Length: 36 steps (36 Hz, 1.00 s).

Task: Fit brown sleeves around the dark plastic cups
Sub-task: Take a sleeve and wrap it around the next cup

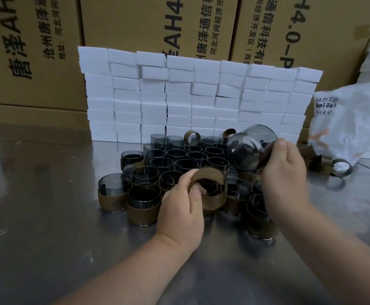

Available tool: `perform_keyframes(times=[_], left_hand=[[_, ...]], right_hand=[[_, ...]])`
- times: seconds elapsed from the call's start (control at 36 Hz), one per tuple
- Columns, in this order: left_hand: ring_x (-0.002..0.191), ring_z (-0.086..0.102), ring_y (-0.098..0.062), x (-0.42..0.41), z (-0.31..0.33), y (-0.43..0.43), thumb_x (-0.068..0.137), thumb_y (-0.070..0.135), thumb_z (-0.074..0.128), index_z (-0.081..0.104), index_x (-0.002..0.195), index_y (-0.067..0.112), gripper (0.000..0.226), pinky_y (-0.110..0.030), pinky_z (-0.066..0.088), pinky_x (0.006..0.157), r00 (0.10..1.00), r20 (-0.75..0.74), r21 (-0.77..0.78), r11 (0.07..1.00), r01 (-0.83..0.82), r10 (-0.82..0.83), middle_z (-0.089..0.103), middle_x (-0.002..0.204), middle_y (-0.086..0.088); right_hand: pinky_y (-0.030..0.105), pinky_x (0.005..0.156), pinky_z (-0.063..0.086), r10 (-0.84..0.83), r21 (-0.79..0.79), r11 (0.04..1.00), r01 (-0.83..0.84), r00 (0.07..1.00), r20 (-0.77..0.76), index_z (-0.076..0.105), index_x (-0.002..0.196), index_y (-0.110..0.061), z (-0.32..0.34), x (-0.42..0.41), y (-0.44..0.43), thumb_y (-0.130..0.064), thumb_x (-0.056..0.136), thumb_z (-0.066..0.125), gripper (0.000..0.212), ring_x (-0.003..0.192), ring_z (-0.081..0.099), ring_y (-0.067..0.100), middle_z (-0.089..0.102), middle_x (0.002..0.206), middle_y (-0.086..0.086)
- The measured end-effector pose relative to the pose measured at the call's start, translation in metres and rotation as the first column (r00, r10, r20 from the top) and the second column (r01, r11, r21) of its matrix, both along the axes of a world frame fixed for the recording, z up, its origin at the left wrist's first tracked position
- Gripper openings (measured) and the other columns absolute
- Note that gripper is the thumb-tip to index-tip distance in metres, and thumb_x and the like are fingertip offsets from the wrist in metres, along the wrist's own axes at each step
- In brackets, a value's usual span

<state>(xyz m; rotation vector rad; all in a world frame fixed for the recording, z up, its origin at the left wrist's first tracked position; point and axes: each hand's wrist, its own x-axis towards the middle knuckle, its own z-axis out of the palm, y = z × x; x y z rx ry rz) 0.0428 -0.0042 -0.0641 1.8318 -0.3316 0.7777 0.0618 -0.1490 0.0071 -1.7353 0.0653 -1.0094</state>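
Your left hand (180,208): thumb and curled fingers pinch a brown, soft band-shaped sleeve (213,179), held open as a ring just above the front cups.
Your right hand (286,172): fingers wrapped round a dark, smoky see-through plastic cup (245,148), lifted off the table and tilted on its side, up and to the right of the sleeve.
Cup and sleeve: near each other, not joined; the sleeve is not on the cup you hold.
Bare cups (180,154): a tight upright cluster of the same dark cups on the shiny metal table (47,216), behind your hands.
Sleeved cups (143,213): several at the front edge of the cluster, each with a brown band round its lower half.
Loose sleeves (341,167): brown rings lying on the table to your right, by the bag.
White boxes (190,95): small plain cartons stacked like a wall behind the cups; no print visible.
Brown cardboard cartons (36,51): large, at the back, print turned sideways; you can read "AH4", "H4.0-P", "通信科技有" and "河北河间".
White plastic bag (351,119): crumpled, at the right; the letters "aiBei" can be read, with small Chinese text above.
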Motion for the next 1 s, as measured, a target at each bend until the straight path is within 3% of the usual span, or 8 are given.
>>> perform_keyframes(times=[0.19,0.31,0.39,0.53,0.67,0.81,0.94,1.0], left_hand=[[0.092,0.056,0.000,-0.004,0.007,0.001,0.087,0.043,0.028,0.053,0.099,0.038,0.028,-0.015,0.042,0.084,0.984,0.176,-0.092,0.995,0.026,-0.009,0.059,0.094,0.020],[0.104,0.055,-0.004,-0.009,0.007,-0.001,0.089,0.037,0.030,0.050,0.113,0.028,0.033,-0.012,0.039,0.093,0.975,0.210,-0.052,0.995,0.087,-0.074,0.060,0.108,0.009],[0.098,0.054,0.000,-0.012,0.007,-0.003,0.091,0.031,0.033,0.046,0.116,0.022,0.030,-0.005,0.037,0.086,0.972,0.223,-0.028,0.996,0.088,-0.080,0.056,0.105,0.018],[0.084,0.055,-0.007,-0.014,0.010,-0.003,0.085,0.008,0.038,0.043,0.109,0.024,0.030,-0.007,0.039,0.070,0.977,0.206,0.032,0.998,0.049,-0.054,0.052,0.088,0.021],[0.084,0.052,-0.012,-0.014,0.015,-0.002,0.082,0.012,0.038,0.059,0.110,0.004,0.035,-0.008,0.038,0.072,0.968,0.253,0.146,0.988,-0.039,0.001,0.055,0.091,0.003],[0.082,0.050,-0.006,-0.016,0.013,-0.002,0.077,0.003,0.042,0.047,0.105,0.033,0.042,-0.015,0.040,0.074,0.975,0.212,0.079,0.996,0.052,-0.068,0.052,0.092,0.004],[0.075,0.047,-0.007,-0.013,0.011,-0.004,0.074,0.004,0.043,0.032,0.090,0.031,0.033,-0.015,0.039,0.068,0.978,0.202,-0.008,0.999,0.049,-0.047,0.043,0.085,0.010],[0.075,0.046,-0.007,-0.012,0.013,-0.004,0.072,-0.001,0.043,0.031,0.089,0.032,0.039,-0.011,0.037,0.069,0.968,0.251,-0.016,1.000,0.009,-0.004,0.043,0.085,0.010]], right_hand=[[0.008,0.056,0.034,0.120,-0.049,0.992,-0.116,0.990,0.076,0.040,0.068,-0.018,-0.021,-0.023,0.021,-0.031,0.100,0.030,0.036,0.057,0.041,-0.004,0.042,0.065,-0.006],[0.005,0.057,0.035,0.147,-0.077,0.987,-0.143,0.988,0.052,0.042,0.070,-0.016,-0.028,-0.028,0.019,-0.031,0.099,0.031,0.035,0.059,0.043,-0.008,0.044,0.066,-0.006],[0.003,0.056,0.034,0.128,-0.091,0.988,-0.125,0.991,0.032,0.042,0.070,-0.022,-0.029,-0.031,0.015,-0.033,0.098,0.033,0.031,0.062,0.046,-0.012,0.047,0.066,-0.009],[0.002,0.058,0.035,0.152,-0.076,0.986,-0.147,0.986,0.073,0.046,0.078,-0.029,-0.028,-0.036,0.013,-0.029,0.097,0.038,0.021,0.063,0.048,-0.014,0.054,0.066,-0.014],[0.003,0.060,0.038,0.210,-0.001,0.977,-0.212,0.971,0.110,0.053,0.083,-0.034,-0.027,-0.038,0.014,-0.023,0.096,0.043,0.019,0.065,0.052,-0.010,0.059,0.069,-0.027],[0.008,0.070,0.042,0.221,0.023,0.975,-0.223,0.974,0.053,0.058,0.086,-0.035,-0.029,-0.035,0.012,-0.029,0.096,0.042,0.020,0.077,0.055,-0.009,0.062,0.077,-0.025],[0.000,0.074,0.037,0.313,0.021,0.950,-0.312,0.949,-0.030,0.057,0.098,-0.041,-0.031,-0.038,0.015,-0.051,0.090,0.034,0.026,0.092,0.051,-0.018,0.060,0.094,-0.033],[0.012,0.086,0.038,0.381,0.018,0.924,-0.381,0.922,-0.069,0.053,0.111,-0.041,-0.032,-0.038,0.016,-0.060,0.078,0.032,0.043,0.102,0.050,-0.013,0.060,0.107,-0.025]])
